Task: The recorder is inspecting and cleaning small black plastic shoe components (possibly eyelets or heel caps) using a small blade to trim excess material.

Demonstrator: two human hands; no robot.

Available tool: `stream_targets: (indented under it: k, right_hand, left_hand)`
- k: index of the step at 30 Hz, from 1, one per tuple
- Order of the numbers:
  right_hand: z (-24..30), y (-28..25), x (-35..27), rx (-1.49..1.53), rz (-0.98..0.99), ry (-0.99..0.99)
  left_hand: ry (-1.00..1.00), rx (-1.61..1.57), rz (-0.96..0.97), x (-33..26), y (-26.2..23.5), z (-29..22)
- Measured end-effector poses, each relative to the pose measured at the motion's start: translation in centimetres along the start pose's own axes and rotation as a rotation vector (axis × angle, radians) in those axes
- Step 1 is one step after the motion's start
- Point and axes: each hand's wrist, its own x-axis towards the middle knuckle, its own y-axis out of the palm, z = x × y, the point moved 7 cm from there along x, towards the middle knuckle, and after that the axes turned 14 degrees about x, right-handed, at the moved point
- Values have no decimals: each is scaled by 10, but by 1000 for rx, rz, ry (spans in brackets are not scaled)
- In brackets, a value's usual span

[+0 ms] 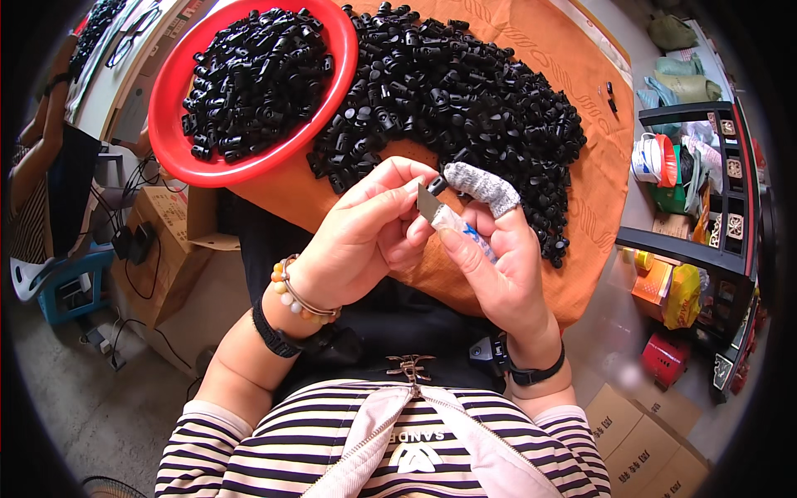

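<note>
One small black part, pinched by thumb and fingers of the left hand, before the pile. One short metal blade, its grip wrapped white and blue — clamped in the right hand, close beside the part. One grey knitted finger sleeve, worn right. Beyond: black pile on orange cloth; red basin, heaped.

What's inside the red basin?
A heap of small black plastic parts lies inside the red basin. Its rim shows around them; the floor beneath the heap is covered, so unseen.
</note>
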Motion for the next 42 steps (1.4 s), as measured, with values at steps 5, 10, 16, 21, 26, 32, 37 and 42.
stream_targets:
  k: [5, 10, 16, 21, 26, 32, 37, 42]
  right_hand:
    - [0, -1, 2, 32, -34, 11]
    - [4, 1, 3, 131, -39, 3]
    - [4, 3, 2, 99, 1, 11]
    - [4, 1, 1, 75, -12, -7]
    - [5, -5, 2, 2, -15, -36]
    - [6, -1, -4, 74, -52, 3]
    - [0, 4, -6, 64, -22, 14]
    - [3, 5, -5, 77, -33, 12]
  left_hand:
    - [1, -7, -10, 0, 0, 1]
    - [12, -27, 4, 0, -1, 1]
    - [-5, 0, -27, -1, -1, 1]
    - [-10, 17, -42, -1, -1, 1]
    - [-37, 37, -41, 0, 1, 2]
    - [-10, 16, -62, -1, 0, 1]
    - [-5, 21, -67, -2, -2, 2]
    - [-6, 45, -79, -2, -2, 2]
